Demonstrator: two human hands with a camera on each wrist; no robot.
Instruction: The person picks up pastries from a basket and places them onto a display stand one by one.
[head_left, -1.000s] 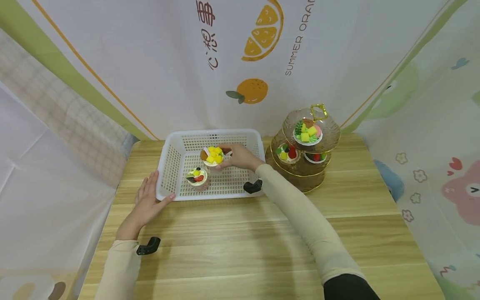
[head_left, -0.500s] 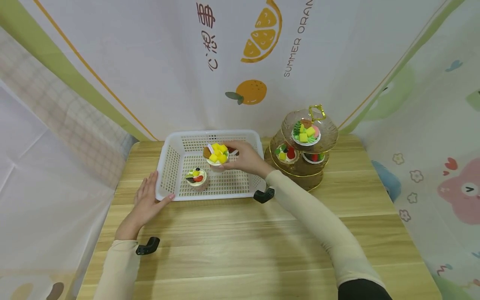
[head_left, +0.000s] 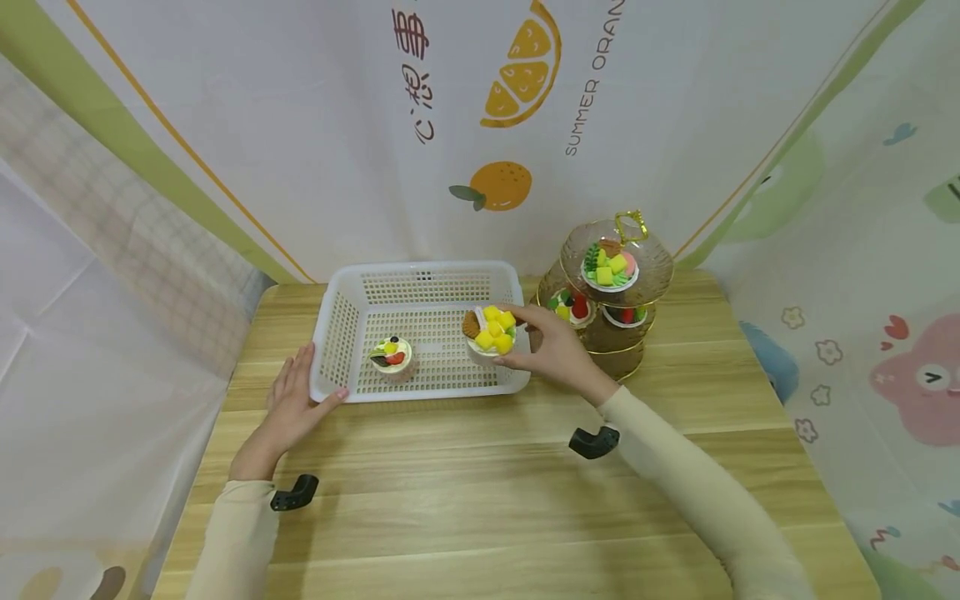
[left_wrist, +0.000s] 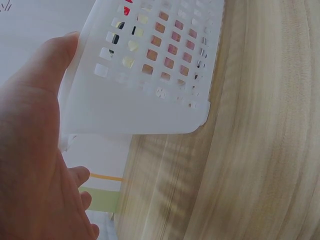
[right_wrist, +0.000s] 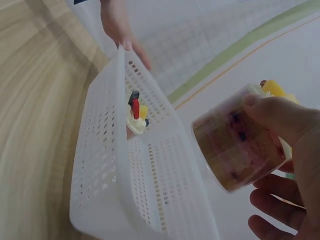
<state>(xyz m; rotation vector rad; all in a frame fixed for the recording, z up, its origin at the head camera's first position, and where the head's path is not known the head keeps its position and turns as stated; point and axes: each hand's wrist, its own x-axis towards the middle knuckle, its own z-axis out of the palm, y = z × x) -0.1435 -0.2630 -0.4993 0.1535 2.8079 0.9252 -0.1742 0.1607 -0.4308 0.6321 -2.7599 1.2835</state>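
Observation:
My right hand (head_left: 555,346) grips a clear dessert cup (head_left: 491,333) topped with yellow cubes and a brown biscuit, over the right end of a white perforated basket (head_left: 427,396). Layers of brown and pink show through the cup's side in the right wrist view. My left hand (head_left: 291,400) rests at the basket's left front corner, fingers along the outside and thumb on the rim, as the left wrist view also shows. Inside the basket, toward the left, stands a second dessert cup (head_left: 393,357) with cream, red and yellow fruit on top.
Right of the basket stands a tiered stand (head_left: 660,271) with gold rims and a gold handle. On its top tier sits a dessert cup (head_left: 610,268) with green and yellow topping; two more show lower down. Everything stands on a wooden table (head_left: 450,500) before a printed curtain (head_left: 300,125).
My right hand has lifted the yellow-topped dessert cup and carried it rightward from the basket's middle to its right end. The left hand and the basket have stayed in place.

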